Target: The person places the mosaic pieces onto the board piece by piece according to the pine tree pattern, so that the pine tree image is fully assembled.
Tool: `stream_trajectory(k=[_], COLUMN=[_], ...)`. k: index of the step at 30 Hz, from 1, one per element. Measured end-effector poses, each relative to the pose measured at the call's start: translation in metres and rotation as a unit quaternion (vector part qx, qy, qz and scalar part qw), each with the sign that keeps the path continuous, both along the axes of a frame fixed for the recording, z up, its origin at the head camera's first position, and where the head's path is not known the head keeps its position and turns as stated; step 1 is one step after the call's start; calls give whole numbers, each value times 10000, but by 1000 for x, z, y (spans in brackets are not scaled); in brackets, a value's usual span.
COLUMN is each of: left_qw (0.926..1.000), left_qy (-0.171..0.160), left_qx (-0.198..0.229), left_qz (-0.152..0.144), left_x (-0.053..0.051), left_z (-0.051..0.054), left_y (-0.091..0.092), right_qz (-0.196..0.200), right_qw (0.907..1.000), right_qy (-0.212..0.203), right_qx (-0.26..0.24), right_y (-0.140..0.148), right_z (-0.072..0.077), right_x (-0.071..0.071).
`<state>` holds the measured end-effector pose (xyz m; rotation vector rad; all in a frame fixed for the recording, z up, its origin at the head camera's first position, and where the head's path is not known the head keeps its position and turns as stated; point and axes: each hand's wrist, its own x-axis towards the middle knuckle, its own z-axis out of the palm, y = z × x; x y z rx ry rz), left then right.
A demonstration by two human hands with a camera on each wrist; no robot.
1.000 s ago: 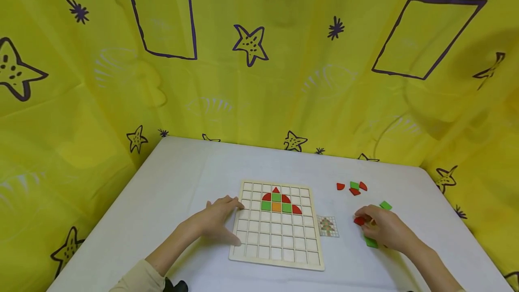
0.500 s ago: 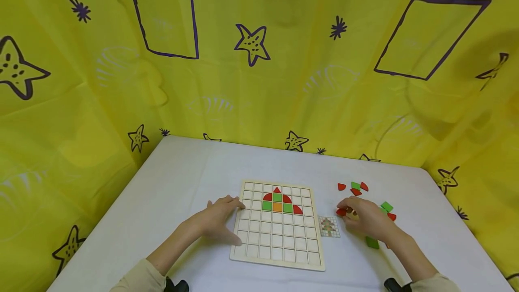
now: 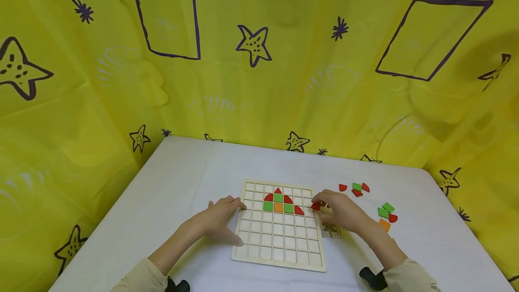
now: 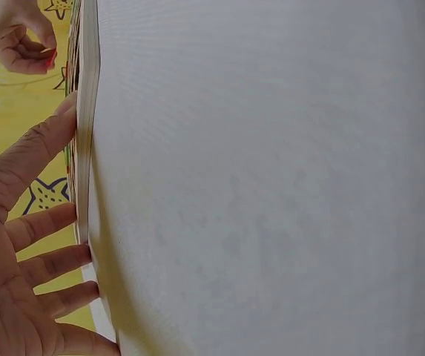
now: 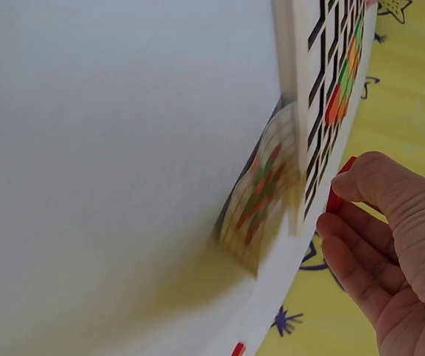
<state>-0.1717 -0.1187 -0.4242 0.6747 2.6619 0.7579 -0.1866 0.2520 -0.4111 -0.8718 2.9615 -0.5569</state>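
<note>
A pale wooden grid board (image 3: pixel 278 253) lies on the table, with red, green and orange flat pieces set in its upper cells, among them a red triangle (image 3: pixel 277 190) and an orange square (image 3: pixel 278 207). My left hand (image 3: pixel 216 221) rests against the board's left edge, fingers spread and thumb near the lower corner. Over the right edge, my right hand (image 3: pixel 342 211) pinches a red rounded piece (image 5: pixel 334 200) between thumb and fingers. A small pattern card (image 5: pixel 255 196) showing a tree lies beside the board, partly hidden by the right hand in the head view.
Loose pieces lie at the right: a red quarter-round (image 3: pixel 343 187), a green square (image 3: pixel 357 186) with red pieces beside it, and nearer, green squares (image 3: pixel 388 207), a red piece (image 3: pixel 393 218) and an orange square (image 3: pixel 384 225). A yellow curtain (image 3: pixel 259 93) hangs behind the table.
My right hand has moved left from the loose pieces to the board's right edge, carrying the red piece. The left hand has stayed at the board.
</note>
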Motion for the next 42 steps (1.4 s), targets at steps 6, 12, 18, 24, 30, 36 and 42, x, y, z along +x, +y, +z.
stream_trajectory(k=[6, 12, 18, 24, 30, 36, 42], left_qw=[10000, 10000, 9999, 9998, 9998, 9997, 9995], left_qy=[-18, 44, 62, 53, 52, 98, 145], left_qx=[-22, 0, -40, -125, -48, -28, -8], left_qz=[-5, -67, -89, -136, -176, -213, -275], left_x=[0, -1, -1, -3, -2, -3, -3], left_z=[-1, -1, 1, 0, 0, 0, 0], left_y=[0, -1, 0, 1, -1, -1, -1], right_qz=[128, 265, 520, 806, 1121, 1281, 1192], right_qw=[9999, 9994, 9986, 9967, 9932, 9901, 9915], right_qy=[-64, -204, -46, 76, 292, 558, 506], right_qx=[15, 7, -27, -80, -108, -121, 96], right_y=[-24, -45, -63, -81, -102, -121, -132], right_z=[0, -1, -1, -3, -4, -7, -9], right_x=[-4, -7, -7, -9, -12, -15, -18])
